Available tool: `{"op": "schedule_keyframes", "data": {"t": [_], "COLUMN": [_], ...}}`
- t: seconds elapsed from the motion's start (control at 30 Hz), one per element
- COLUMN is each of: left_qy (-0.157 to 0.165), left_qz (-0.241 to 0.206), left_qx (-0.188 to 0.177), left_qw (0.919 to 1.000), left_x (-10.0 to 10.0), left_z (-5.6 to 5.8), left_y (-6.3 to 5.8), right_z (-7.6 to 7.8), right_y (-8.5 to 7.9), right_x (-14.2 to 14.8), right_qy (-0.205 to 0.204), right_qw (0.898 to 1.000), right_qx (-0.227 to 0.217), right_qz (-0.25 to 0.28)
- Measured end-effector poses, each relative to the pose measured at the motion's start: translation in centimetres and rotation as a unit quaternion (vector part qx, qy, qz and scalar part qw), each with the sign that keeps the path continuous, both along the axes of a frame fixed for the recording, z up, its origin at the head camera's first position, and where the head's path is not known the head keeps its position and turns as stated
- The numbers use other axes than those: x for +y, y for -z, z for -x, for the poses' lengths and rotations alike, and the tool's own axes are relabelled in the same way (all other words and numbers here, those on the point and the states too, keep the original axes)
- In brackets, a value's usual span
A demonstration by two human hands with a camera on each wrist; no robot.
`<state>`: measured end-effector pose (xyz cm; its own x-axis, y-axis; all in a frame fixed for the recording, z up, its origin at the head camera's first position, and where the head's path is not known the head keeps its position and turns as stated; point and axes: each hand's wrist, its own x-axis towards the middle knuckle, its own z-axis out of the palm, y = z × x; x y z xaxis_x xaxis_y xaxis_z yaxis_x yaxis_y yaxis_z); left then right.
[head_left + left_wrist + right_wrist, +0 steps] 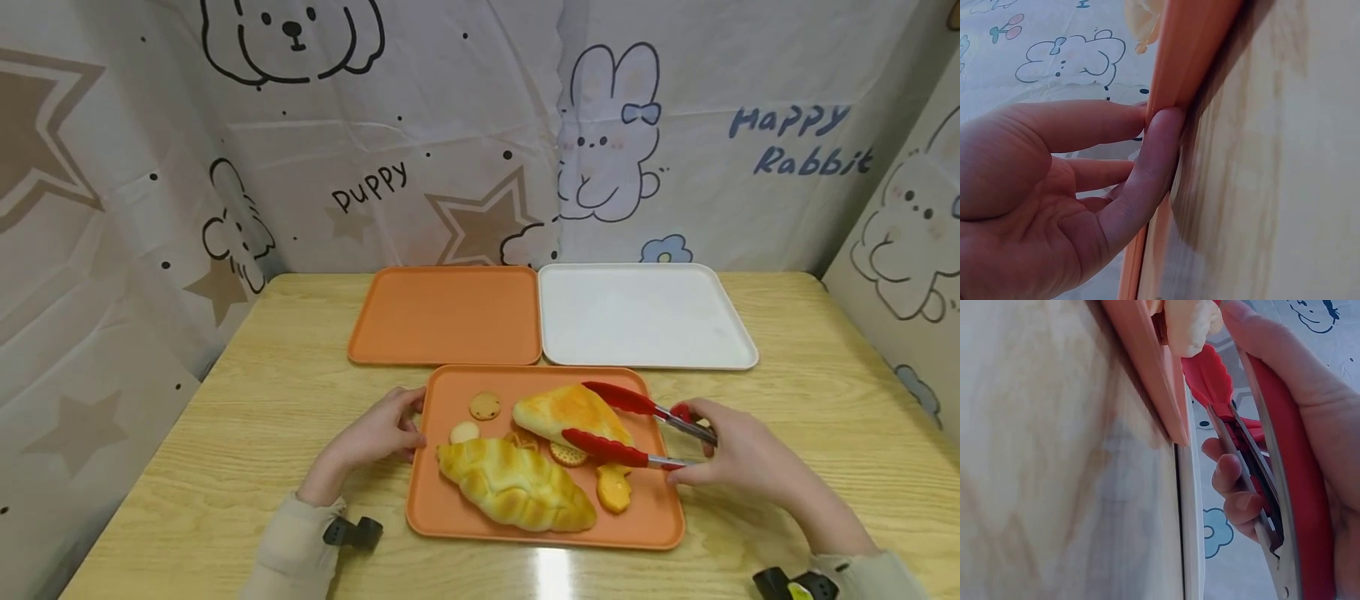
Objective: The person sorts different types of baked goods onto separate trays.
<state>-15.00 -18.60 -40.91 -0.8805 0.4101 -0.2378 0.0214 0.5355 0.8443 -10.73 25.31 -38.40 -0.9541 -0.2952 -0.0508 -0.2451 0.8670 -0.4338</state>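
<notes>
My left hand point(377, 432) pinches the left rim of the near orange tray point(543, 537); in the left wrist view the thumb and a finger point(1110, 119) meet at that rim. My right hand point(750, 454) grips red-tipped metal tongs point(628, 398) over the tray's right side. The tongs' two red tips lie on either side of a triangular golden bread point(562, 410). In front of it lies a long braided bread point(517, 487). Around them are a round cookie point(485, 407), a pale round piece point(464, 432), a partly covered cracker point(567, 454) and a yellow pineapple-shaped piece point(613, 488).
Behind the near tray, a second orange tray point(450, 317) and a white tray point(645, 317) stand side by side on the wooden table point(292, 367). A printed cloth point(465, 108) with animal drawings hangs along the back and sides.
</notes>
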Motion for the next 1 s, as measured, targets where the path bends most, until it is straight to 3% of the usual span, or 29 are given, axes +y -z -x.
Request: {"op": "schedule_keyframes", "data": {"t": [0.47, 0.7, 1.0], "left_qy": [0.001, 0.0, 0.006], "left_qz": [-0.012, -0.015, -0.019], "left_qx": [-0.001, -0.005, -0.004], "left_qw": [0.9999, 0.9999, 0.9998], "left_x": [-0.3, -0.2, -0.3], "left_z": [0.2, 0.3, 0.2], "left_y": [0.4, 0.3, 0.3], "right_z": [2.2, 4.0, 6.8], "right_y": [-0.4, -0.7, -1.3], "right_x": [-1.1, -2.1, -3.9], "right_qy": [-0.002, -0.003, 0.001], "right_qw": [1.0, 0.999, 0.999], "right_qx": [0.009, 0.034, 0.034], "right_qz": [-0.004, -0.011, -0.011]}}
